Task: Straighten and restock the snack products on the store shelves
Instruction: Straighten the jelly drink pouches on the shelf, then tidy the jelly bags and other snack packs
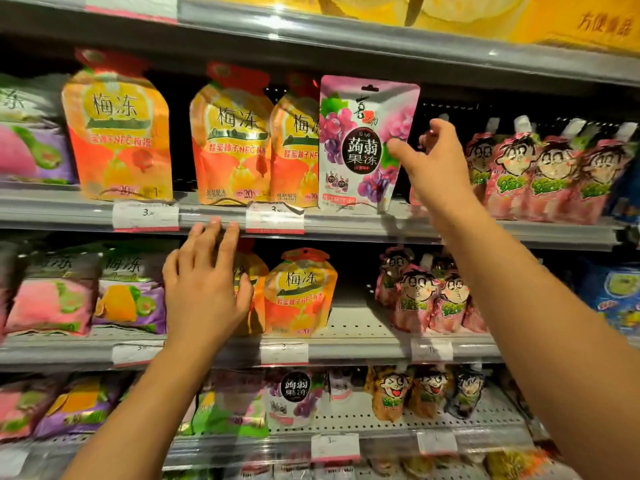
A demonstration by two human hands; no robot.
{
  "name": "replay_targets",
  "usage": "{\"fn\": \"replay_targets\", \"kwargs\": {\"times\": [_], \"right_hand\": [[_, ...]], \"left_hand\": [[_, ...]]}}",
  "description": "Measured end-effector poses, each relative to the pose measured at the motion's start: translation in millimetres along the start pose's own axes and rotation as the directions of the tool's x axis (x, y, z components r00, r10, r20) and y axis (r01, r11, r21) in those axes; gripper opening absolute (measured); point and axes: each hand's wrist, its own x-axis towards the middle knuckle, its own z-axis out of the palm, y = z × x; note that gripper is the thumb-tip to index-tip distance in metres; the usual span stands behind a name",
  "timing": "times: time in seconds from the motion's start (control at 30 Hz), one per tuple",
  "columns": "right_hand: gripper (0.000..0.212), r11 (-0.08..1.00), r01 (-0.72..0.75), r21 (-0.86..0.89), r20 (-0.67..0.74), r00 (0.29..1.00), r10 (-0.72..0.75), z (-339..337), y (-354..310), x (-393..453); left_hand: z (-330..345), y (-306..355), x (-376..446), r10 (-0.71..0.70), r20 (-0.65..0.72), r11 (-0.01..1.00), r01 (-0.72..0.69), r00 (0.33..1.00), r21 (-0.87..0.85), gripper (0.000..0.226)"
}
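The grape jelly pouch (363, 143) is being pinched at its right edge by the right hand (426, 161) and stood upright on the shelf (450, 226) beside the orange pouches (235, 136), apparently to face it forward, while the left hand (204, 282), fingers spread, is being rested against a lower orange pouch (299, 292).

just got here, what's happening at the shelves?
A person is tidying jelly pouches. The right hand pinches the right edge of a purple grape jelly pouch, standing upright at the front of the upper shelf beside the orange pouches. The left hand, fingers straight, reaches over an orange pouch on the shelf below, fingertips near the upper shelf's edge. Whether it touches anything is unclear.
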Motion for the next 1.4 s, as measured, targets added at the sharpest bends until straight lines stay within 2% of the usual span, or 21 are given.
{"fn": "replay_targets", "kwargs": {"times": [0.07,0.1,0.17,0.23,0.4,0.5,0.57,0.73,0.8,0.87,0.97,1.07,1.2,1.3,1.4], "right_hand": [[0.074,0.976,-0.125,0.181,0.062,0.991,0.115,4.7,-5.1,12.8],[0.064,0.966,-0.14,0.216,0.099,0.988,0.121,7.1,-4.1,17.8],[0.036,0.966,-0.096,0.238,0.147,0.987,0.062,10.6,2.8,24.9],[0.02,0.97,-0.026,0.24,0.144,0.99,-0.01,8.0,9.4,26.6],[0.023,0.967,0.217,0.134,0.075,0.971,-0.228,-12.2,16.5,18.1],[0.033,0.941,0.328,0.086,-0.017,0.945,-0.328,-25.3,20.4,8.7],[0.035,0.933,0.338,0.122,-0.059,0.941,-0.333,-34.6,24.0,2.1],[0.015,0.925,0.28,0.258,-0.14,0.958,-0.251,-59.5,38.7,-17.8],[0.011,0.933,0.235,0.272,-0.101,0.971,-0.215,-72.8,43.5,-33.7],[0.013,0.95,0.14,0.28,0.056,0.985,-0.162,-83.7,54.6,-57.0],[0.016,0.975,-0.002,0.222,0.271,0.961,-0.059,-90.3,87.0,-99.8],[0.016,0.975,-0.163,0.15,0.358,0.928,0.1,-85.4,131.4,-145.1],[0.015,0.933,-0.359,0.025,0.337,0.882,0.331,-61.8,211.5,-198.1],[0.03,0.88,-0.475,0.035,0.264,0.853,0.45,-35.6,257.2,-231.1],[0.026,0.816,-0.57,0.096,0.223,0.811,0.54,-9.3,282.7,-256.1]], "left_hand": [[0.1,-1.2,-0.3,0.003,0.016,1.0,-0.003,1.0,0.009,0.077],[0.1,-1.4,-0.1,0.004,0.022,1.0,-0.004,1.0,0.013,0.077],[-0.6,-0.3,-0.9,-0.001,0.037,1.0,0.001,0.999,0.013,0.078],[-2.2,1.5,-1.6,-0.013,0.044,1.0,0.013,0.999,0.008,0.077],[-3.9,2.7,-1.0,-0.021,0.066,1.0,0.02,0.998,0.014,0.077],[-4.5,4.8,-1.6,-0.031,0.062,0.999,0.031,0.998,-0.005,0.077],[-4.8,6.2,-1.8,-0.036,0.06,0.999,0.038,0.998,-0.019,0.078],[-7.4,9.3,-1.9,-0.055,0.101,0.996,0.061,0.993,-0.057,0.081],[-11.1,12.1,-3.5,-0.055,0.116,0.994,0.065,0.992,-0.086,0.077],[-14.6,16.5,-10.3,-0.068,0.121,0.985,0.085,0.99,-0.148,0.074],[-14.3,28.2,-39.8,-0.048,0.04,0.964,0.057,0.998,-0.261,0.061],[-4.1,44.1,-85.4,-0.029,0.043,0.937,0.042,0.999,-0.346,0.051],[20.6,63.5,-143.0,-0.032,0.262,0.934,0.122,0.965,-0.335,0.054],[41.3,63.6,-162.4,0.012,0.422,0.976,0.081,0.907,-0.202,0.065],[54.7,57.9,-164.0,0.0,0.512,0.993,0.06,0.859,-0.1,0.075]]}}
